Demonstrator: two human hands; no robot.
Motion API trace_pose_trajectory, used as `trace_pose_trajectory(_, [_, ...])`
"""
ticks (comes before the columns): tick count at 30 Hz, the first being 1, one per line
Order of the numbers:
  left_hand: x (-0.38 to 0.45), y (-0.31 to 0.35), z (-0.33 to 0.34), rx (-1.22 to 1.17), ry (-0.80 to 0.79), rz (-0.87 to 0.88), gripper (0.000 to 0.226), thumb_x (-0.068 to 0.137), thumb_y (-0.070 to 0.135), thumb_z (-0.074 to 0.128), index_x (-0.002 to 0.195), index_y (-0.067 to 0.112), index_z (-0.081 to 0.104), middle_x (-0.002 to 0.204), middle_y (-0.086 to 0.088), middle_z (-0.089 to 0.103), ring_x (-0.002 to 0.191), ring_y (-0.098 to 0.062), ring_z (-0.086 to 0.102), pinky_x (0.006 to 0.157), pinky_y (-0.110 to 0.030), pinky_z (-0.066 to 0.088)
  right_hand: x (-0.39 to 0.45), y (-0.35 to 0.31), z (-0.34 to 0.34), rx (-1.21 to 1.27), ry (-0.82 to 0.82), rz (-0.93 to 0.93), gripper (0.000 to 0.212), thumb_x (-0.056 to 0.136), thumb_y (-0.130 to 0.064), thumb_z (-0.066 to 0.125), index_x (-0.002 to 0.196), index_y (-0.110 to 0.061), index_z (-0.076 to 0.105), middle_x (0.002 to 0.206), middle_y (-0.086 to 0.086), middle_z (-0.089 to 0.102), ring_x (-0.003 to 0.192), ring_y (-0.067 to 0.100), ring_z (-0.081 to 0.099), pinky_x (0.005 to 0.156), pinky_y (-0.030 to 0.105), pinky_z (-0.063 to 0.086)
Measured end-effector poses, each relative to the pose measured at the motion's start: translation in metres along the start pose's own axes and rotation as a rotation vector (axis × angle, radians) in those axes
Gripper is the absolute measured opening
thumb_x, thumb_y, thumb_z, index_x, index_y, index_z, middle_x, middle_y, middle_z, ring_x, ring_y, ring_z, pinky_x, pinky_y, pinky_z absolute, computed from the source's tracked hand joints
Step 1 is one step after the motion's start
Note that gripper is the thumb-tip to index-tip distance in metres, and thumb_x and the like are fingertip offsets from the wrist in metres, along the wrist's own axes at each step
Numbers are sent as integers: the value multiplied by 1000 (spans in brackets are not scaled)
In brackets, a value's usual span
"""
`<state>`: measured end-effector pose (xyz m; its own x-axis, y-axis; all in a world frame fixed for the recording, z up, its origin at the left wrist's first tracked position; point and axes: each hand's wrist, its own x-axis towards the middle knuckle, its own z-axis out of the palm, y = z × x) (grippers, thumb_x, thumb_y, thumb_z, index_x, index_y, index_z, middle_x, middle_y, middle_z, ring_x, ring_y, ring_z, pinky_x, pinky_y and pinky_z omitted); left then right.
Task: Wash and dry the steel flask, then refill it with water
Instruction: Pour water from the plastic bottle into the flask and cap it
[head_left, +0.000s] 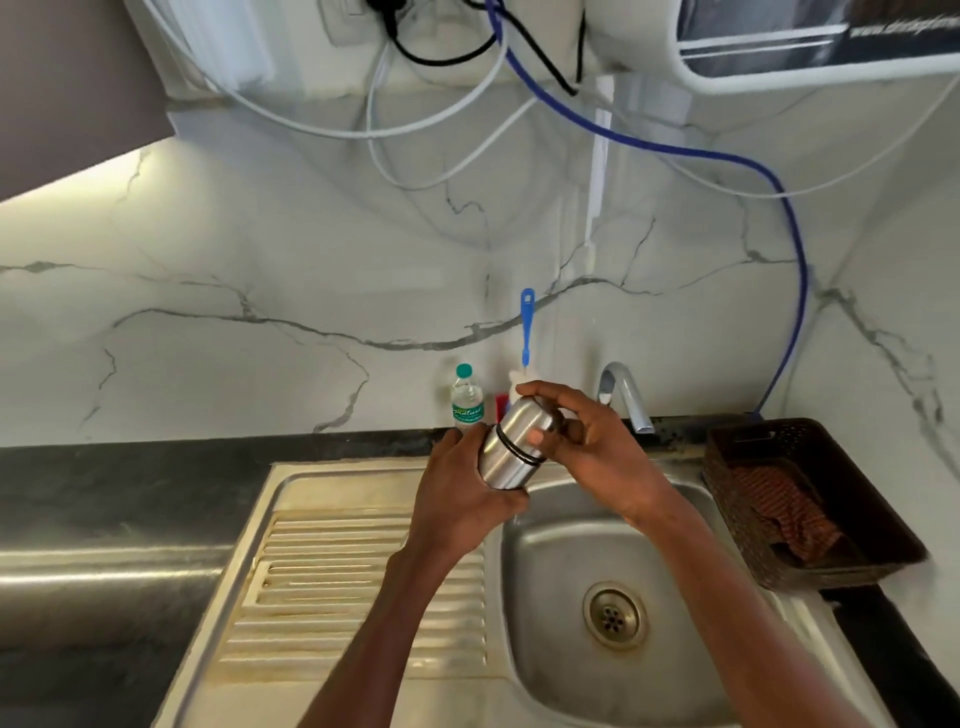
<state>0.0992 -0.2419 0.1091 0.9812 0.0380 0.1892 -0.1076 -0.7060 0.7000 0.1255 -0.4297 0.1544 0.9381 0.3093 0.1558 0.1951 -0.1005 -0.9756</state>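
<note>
Over the sink (545, 525), left hand (457, 493) grips the tilted flask (511, 447); right hand (582, 441) wraps its cap at one o'clock. Steady base, twist gently.

Green label with white script on small plastic bottle (467, 398), white lettering on dark purifier panel (831, 36), both illegible

plastic bottle (467, 398) beside blue brush (527, 326); cloth (784, 512) in brown basket (883, 540).
</note>
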Motion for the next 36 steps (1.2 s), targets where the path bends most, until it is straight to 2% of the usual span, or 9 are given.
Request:
trace_pose_trajectory(4, [0, 10, 2, 15, -14, 20, 55, 55, 46, 84, 102, 37, 55, 96, 12, 56, 88, -10, 56, 65, -27, 43, -4, -9, -16, 16, -87, 48, 52, 94, -1, 72, 138, -27, 62, 126, 2, 68, 110, 20, 70, 96, 35, 59])
trace_pose_trajectory(7, [-2, 14, 1, 24, -20, 26, 58, 57, 43, 86, 106, 36, 55, 97, 12, 55, 90, -11, 57, 68, -28, 45, -3, -9, -15, -129, -7, 58, 44, 89, -20, 80, 127, -38, 65, 116, -4, 68, 103, 19, 71, 95, 43, 59])
trace_pose_trajectory(10, [-7, 14, -1, 32, -25, 29, 68, 57, 44, 85, 117, 38, 55, 99, 14, 54, 92, -12, 57, 73, -35, 53, -5, -11, -10, -250, 63, 52, 38, 87, -30, 82, 120, -32, 64, 104, -11, 67, 98, 14, 68, 94, 42, 58])
trace_pose_trajectory(15, [-12, 13, -10, 5, -29, 33, 60, 57, 44, 84, 109, 38, 55, 98, 12, 55, 90, -12, 56, 66, -28, 44, -12, -13, 4, -166, 104, 22, 46, 86, -31, 82, 129, -31, 63, 116, -10, 68, 108, 16, 68, 97, 47, 58])
trace_pose_trajectory(23, [-15, 8, -30, -82, -51, 45, 60, 58, 36, 89, 106, 42, 55, 96, 13, 58, 84, -5, 59, 63, -21, 39, -18, -23, 16, -3, 39, -75, 54, 94, 5, 68, 135, -29, 62, 129, 4, 64, 118, 27, 64, 92, 42, 61])
trace_pose_trajectory(27, [-15, 0, -40, -85, -68, 58, 64, 59, 32, 92, 112, 40, 56, 97, 15, 59, 83, -3, 59, 65, -19, 39, -18, -35, 11, 14, 24, -97, 51, 95, 2, 68, 136, -28, 62, 130, 2, 65, 120, 23, 64, 99, 36, 56])
trace_pose_trajectory(31, [-14, -3, -41, -77, -78, 73, 61, 58, 34, 91, 108, 35, 57, 94, 13, 58, 83, -4, 59, 64, -21, 40, -14, -36, 21, -40, -74, -35, 52, 94, 3, 69, 133, -30, 64, 133, 6, 65, 124, 25, 63, 100, 44, 58])
trace_pose_trajectory(33, [-13, -4, -41, -93, -72, 70, 60, 58, 34, 91, 108, 35, 57, 95, 12, 59, 83, -5, 59, 64, -22, 40, -14, -35, 27, -36, -60, -27, 49, 94, 2, 70, 132, -29, 64, 132, 9, 64, 121, 30, 64, 98, 47, 59])
trace_pose_trajectory(36, [-12, -6, -40, -93, -70, 77, 61, 56, 37, 90, 106, 37, 55, 94, 13, 59, 83, -4, 59, 64, -22, 40, -16, -35, 31, -52, -1, -4, 44, 94, -4, 72, 130, -28, 64, 128, 9, 64, 113, 31, 66, 92, 39, 62])
